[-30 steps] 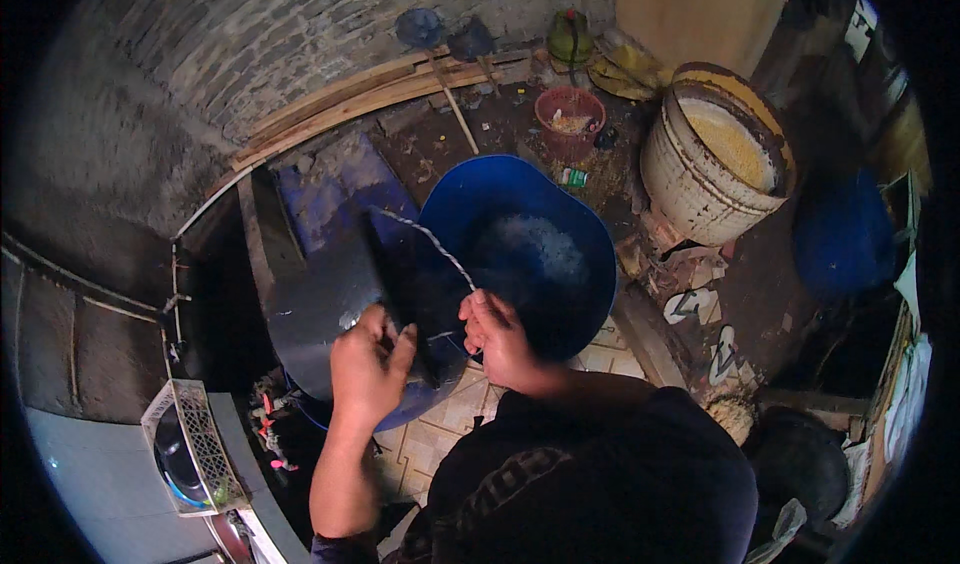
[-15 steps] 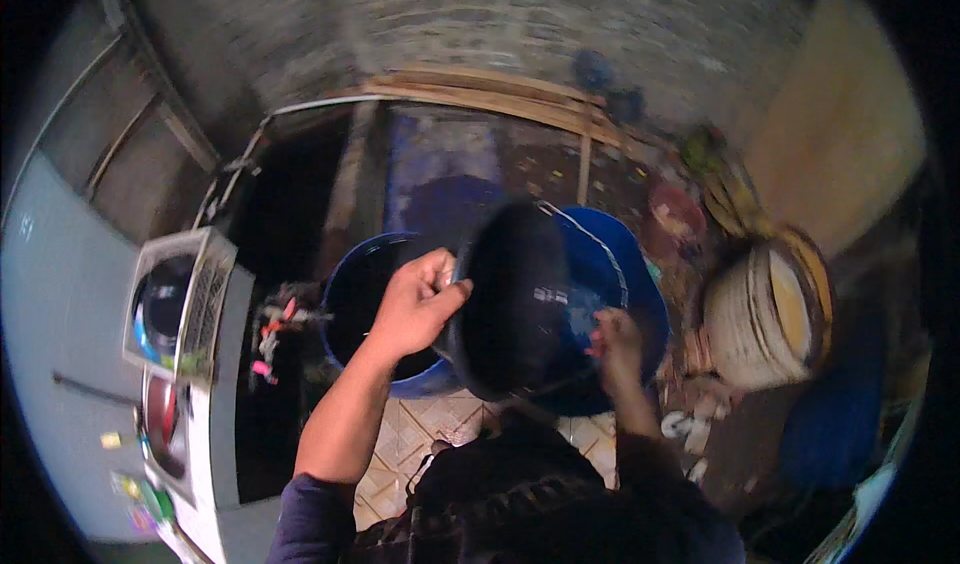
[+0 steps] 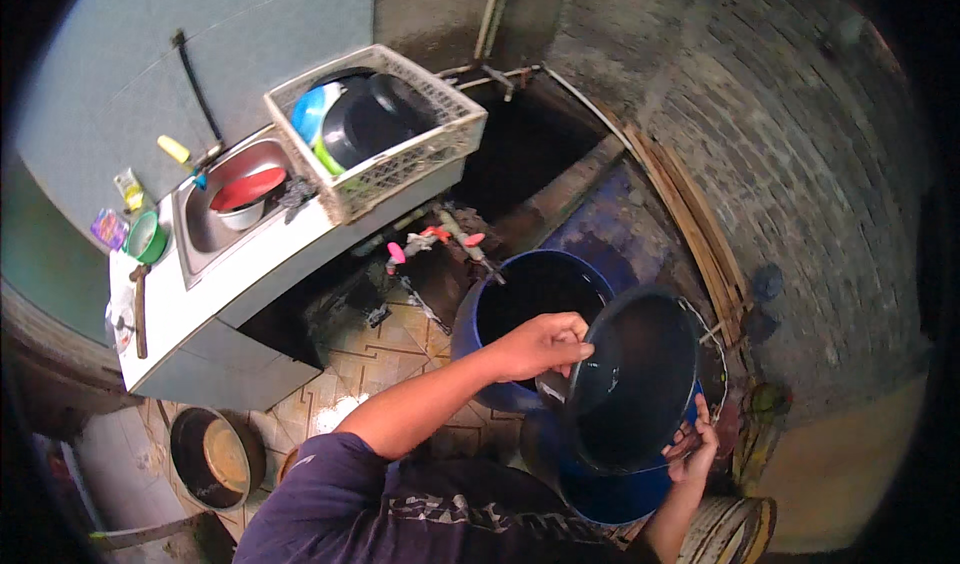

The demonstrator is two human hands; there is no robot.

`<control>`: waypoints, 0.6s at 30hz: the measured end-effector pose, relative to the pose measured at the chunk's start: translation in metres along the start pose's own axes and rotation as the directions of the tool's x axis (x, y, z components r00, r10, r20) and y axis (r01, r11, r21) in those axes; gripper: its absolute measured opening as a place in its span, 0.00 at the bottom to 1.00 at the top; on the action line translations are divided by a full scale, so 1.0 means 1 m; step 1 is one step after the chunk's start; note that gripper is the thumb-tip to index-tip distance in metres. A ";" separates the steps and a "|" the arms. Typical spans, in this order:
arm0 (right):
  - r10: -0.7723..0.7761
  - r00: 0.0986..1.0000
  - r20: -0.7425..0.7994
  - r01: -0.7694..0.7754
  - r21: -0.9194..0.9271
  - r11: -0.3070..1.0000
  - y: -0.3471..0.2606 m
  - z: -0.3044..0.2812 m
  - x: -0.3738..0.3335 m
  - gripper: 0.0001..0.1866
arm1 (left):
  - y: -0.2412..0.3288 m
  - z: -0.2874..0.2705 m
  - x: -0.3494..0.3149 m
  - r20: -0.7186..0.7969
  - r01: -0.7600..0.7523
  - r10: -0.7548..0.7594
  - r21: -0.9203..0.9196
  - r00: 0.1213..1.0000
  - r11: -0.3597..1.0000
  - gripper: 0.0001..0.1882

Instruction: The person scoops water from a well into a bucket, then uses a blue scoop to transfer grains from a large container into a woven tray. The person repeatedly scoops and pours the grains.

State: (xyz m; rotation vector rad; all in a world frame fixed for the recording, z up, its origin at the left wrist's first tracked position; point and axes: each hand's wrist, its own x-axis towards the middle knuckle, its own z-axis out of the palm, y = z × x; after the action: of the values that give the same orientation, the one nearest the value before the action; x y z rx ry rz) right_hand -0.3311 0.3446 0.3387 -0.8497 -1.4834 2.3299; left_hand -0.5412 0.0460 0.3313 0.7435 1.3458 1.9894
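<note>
A black bucket with a thin wire handle is tilted with its mouth toward me. My left hand pinches its rim on the left side. By the lower right of the rim is my right hand, its fingers half curled and apart, with nothing visible between them. Beneath the bucket stands a blue drum, partly hidden by it. Another blue drum, dark inside, stands just beyond my left hand.
To the left is a white counter with a steel sink and a crate of basins. Pipes with pink taps stick out near the far drum. A round basin sits on the tiled floor; wooden planks line the brick wall.
My view has swung left, bringing the counter and sink into fuller sight. The bucket remains in my left hand; my right hand has moved from over its mouth to the rim.
</note>
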 end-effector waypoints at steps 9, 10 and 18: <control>-0.072 0.982 -0.175 0.044 -0.156 0.987 0.018 0.088 0.040 0.31 | -0.011 -0.228 -0.134 -0.667 0.340 0.623 0.745 0.409 0.574 0.09; -0.083 0.979 -0.185 0.063 -0.114 0.991 0.022 0.107 0.049 0.33 | -0.016 -0.258 -0.150 -0.670 0.394 0.667 0.738 0.326 0.548 0.10; -0.161 0.968 -0.193 0.129 -0.169 0.977 0.008 0.165 0.149 0.35 | -0.024 -0.386 -0.176 -0.578 0.761 0.793 0.597 0.189 0.254 0.19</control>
State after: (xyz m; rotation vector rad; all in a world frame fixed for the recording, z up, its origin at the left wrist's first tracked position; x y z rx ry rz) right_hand -0.5472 0.2933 0.3321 -0.9533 -1.5940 1.9773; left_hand -0.7071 -0.3080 0.1649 -0.6228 3.7156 0.9509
